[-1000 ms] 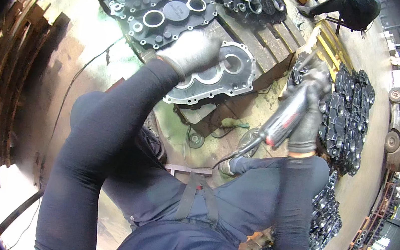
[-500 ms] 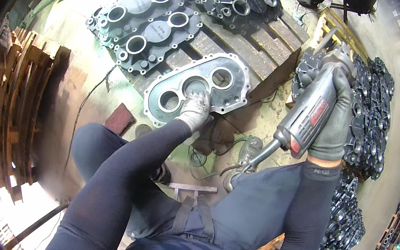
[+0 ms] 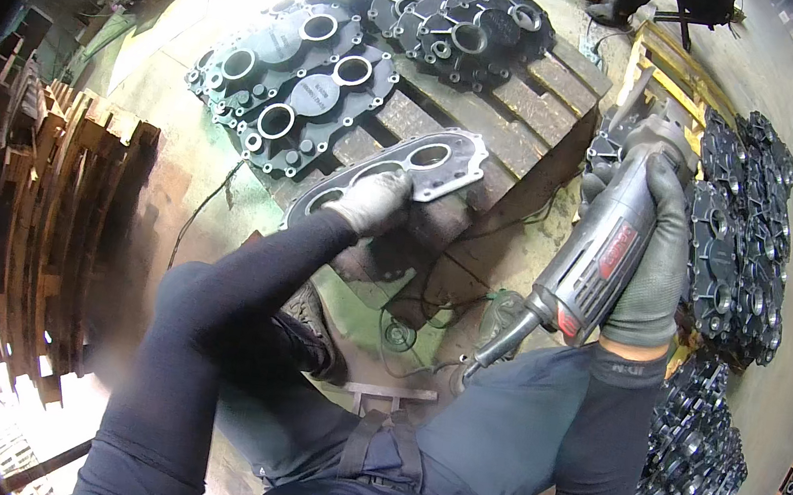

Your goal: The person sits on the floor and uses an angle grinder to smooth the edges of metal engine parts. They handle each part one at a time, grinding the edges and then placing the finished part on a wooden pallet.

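Note:
My left hand (image 3: 372, 202), in a pale grey glove, grips a flat metal cover (image 3: 458, 178) with large round holes. The cover stands tilted at the near edge of a wooden pallet (image 3: 562, 91), and its near end is partly behind my wrist. The fingers wrap into the cover around its middle, so their tips are hidden. In my right hand (image 3: 654, 266), gloved in dark grey, an angle grinder (image 3: 597, 244) is held up over my right thigh. Its head points away from me and its cord end points down toward my leg.
More dark covers (image 3: 309, 91) lie on the pallet, with a taller stack (image 3: 455, 30) behind. Piled castings (image 3: 733, 242) stand on the right, near a yellow frame (image 3: 675, 69). Stacked wooden pallets (image 3: 49, 222) are at left. A cable (image 3: 397, 336) lies by my feet. Another person's leg (image 3: 629, 0) shows at the far edge.
The cover, lying face up half a second ago, has been tipped up at an angle by my left hand. The grinder in my right hand has barely moved.

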